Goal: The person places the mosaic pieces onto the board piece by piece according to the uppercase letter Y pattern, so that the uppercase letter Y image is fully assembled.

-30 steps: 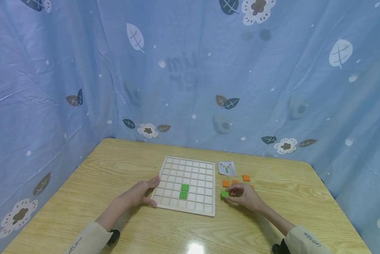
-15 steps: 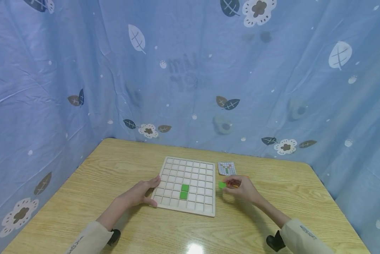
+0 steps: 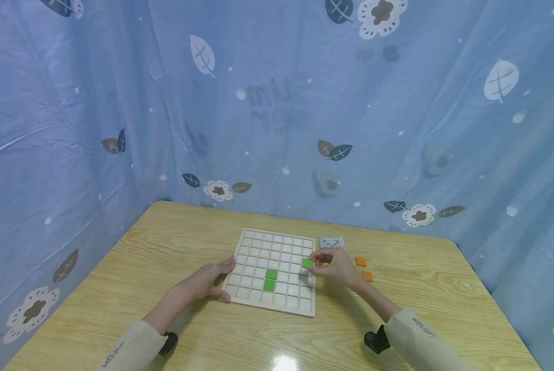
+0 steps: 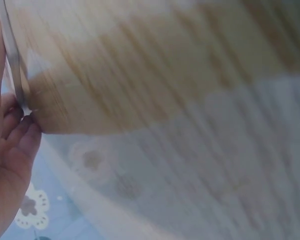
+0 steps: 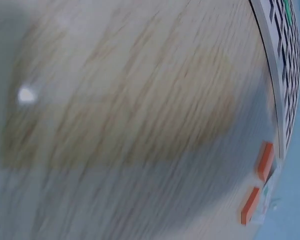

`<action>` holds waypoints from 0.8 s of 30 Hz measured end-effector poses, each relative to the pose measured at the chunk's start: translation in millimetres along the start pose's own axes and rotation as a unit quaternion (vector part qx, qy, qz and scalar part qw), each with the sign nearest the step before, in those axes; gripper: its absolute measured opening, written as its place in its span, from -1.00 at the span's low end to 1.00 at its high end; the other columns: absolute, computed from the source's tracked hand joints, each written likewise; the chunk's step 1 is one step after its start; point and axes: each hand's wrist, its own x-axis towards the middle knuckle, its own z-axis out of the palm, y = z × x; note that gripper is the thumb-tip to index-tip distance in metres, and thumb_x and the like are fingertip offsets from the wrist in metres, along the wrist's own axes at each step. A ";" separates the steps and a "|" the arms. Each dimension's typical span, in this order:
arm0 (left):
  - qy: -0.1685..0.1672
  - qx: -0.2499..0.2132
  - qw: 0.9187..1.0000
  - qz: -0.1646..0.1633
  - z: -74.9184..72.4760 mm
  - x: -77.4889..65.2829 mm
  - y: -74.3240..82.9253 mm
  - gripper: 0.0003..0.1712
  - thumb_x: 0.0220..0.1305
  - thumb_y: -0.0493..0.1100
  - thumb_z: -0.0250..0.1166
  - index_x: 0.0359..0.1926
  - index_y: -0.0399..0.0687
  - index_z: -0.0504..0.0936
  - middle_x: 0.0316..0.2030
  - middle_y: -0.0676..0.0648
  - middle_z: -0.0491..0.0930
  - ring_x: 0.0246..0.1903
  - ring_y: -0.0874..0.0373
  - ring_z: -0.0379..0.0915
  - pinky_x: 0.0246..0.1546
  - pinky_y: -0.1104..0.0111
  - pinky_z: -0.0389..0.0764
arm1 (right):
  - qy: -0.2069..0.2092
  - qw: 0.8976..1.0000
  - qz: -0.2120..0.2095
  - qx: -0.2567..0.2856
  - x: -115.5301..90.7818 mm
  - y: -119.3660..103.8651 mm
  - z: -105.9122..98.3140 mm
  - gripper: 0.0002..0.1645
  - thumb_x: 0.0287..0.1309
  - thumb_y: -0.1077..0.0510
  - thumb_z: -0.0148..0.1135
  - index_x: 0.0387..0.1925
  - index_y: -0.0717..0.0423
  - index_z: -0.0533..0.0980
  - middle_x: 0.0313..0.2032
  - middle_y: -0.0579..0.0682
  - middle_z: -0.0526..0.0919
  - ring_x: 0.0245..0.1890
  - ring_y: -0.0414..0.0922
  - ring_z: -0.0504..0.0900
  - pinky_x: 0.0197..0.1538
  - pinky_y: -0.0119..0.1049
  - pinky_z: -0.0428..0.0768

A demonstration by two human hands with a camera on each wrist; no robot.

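A pale wooden grid board [image 3: 295,310] lies on the table, with two green square tiles [image 3: 270,279] set in neighbouring cells. My left hand [image 3: 206,281] holds its lower left corner, the thumb at the front edge and the fingers along the left side. In the left wrist view, curled fingers [image 4: 25,135] meet the board's edge [image 4: 14,55]. Between thumb and fingertips, my right hand [image 3: 336,267] pinches another green tile [image 3: 307,263] over the board's right side. The right wrist view does not show that hand.
Right of the right hand lie two orange tiles [image 3: 363,269]; another bit of orange shows beneath the hand. Behind it is a small printed grid card [image 3: 331,241], partly covered. A blue patterned curtain [image 3: 277,129] hangs along the table's back.
My right hand has lifted the green tile off the table and carried it left, over the board's right columns. The left hand keeps its hold on the board.
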 end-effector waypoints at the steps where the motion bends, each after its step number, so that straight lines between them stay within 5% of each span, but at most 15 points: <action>1: -0.003 0.000 1.000 -0.004 -0.3 0.3 0.1 0.10 -0.11 0.00 0.47 0.33 -0.53 0.16 0.34 -0.45 0.07 0.30 -0.34 0.10 0.27 -0.07 0.22 | -0.003 1.000 0.000 0.005 2.2 1.0 2.7 -0.73 0.01 0.27 0.43 -0.24 0.35 0.62 -0.39 0.08 0.65 -0.40 -0.22 0.58 -0.34 -0.41 0.60; 14: -0.006 0.010 1.000 -0.013 -1.1 1.9 1.4 0.09 -0.12 -0.01 0.48 0.32 -0.54 0.19 0.34 -0.45 0.10 0.30 -0.34 0.10 0.28 -0.07 0.21 | -0.018 1.000 0.000 0.005 24.7 -0.7 31.5 -0.76 0.03 0.26 0.42 -0.24 0.32 0.63 -0.43 0.05 0.64 -0.45 -0.21 0.56 -0.41 -0.43 0.56; 24: -0.006 0.003 1.000 -0.018 0.9 2.1 -1.4 0.10 -0.12 -0.01 0.47 0.33 -0.50 0.17 0.35 -0.42 0.07 0.32 -0.30 0.08 0.30 -0.04 0.19 | -0.020 0.999 -0.039 -0.025 40.7 -2.4 47.8 -0.75 0.01 0.23 0.44 -0.27 0.33 0.65 -0.46 0.08 0.66 -0.54 -0.23 0.55 -0.47 -0.40 0.59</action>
